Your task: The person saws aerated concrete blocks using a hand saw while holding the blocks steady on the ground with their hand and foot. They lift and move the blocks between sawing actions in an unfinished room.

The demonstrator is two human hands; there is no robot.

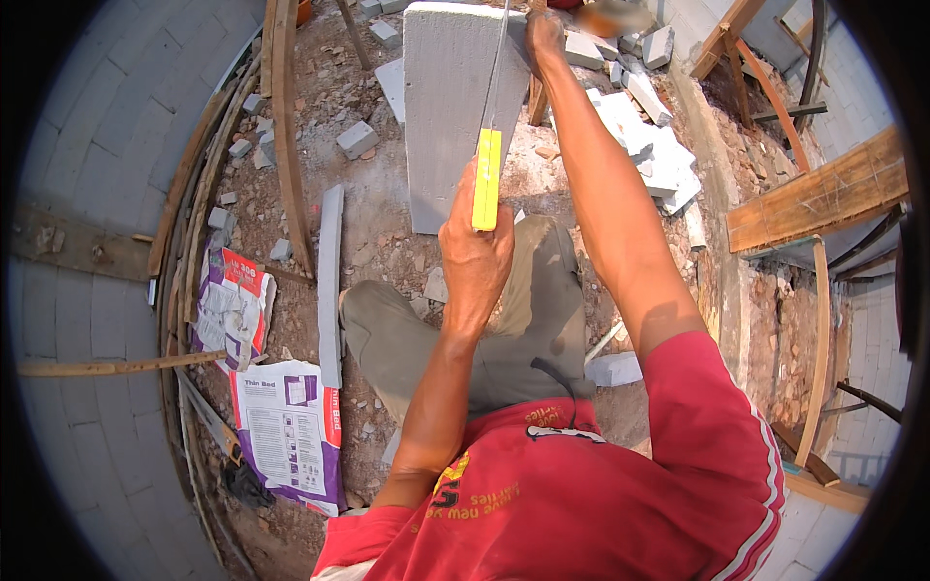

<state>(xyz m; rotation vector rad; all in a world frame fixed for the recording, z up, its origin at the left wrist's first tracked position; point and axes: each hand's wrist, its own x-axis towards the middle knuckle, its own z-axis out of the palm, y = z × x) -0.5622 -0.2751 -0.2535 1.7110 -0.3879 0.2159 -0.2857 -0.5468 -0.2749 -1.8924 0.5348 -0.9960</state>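
A tall light-grey aerated concrete block (450,107) stands in front of me, reaching up to the top edge of the view. My left hand (477,254) is closed around the yellow handle (487,179) of a hand saw. The saw's thin blade (498,68), seen nearly edge-on, runs away from me along the right part of the block; how deep it sits in the block I cannot tell. With my arm stretched far forward, my right hand (545,37) grips the block's upper right edge, its fingers partly hidden. My bent knee (373,310) is close by the block's lower end.
Rubble and block offcuts (358,140) litter the ground. To the left lie a long narrow block strip (330,281), torn paper bags (288,426) and another saw (215,426). Wooden poles (288,136) lean there; a wooden plank (823,189) juts in from the right.
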